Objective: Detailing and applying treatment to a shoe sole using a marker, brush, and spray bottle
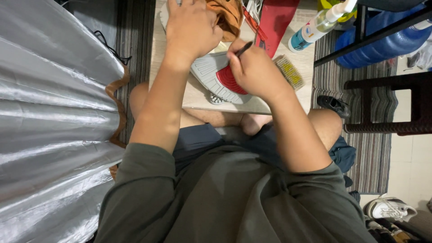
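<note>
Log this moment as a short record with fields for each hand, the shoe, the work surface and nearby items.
left hand: left hand pressed on the upturned shoe, steadying it
right hand: right hand gripping a thin black tool over the sole
shoe: shoe lying sole-up, grey tread with a red patch
surface: small low table above the person's knees
nearby: scrub brush right of the shoe; spray bottle at the table's far right; orange cloth behind the shoe
</note>
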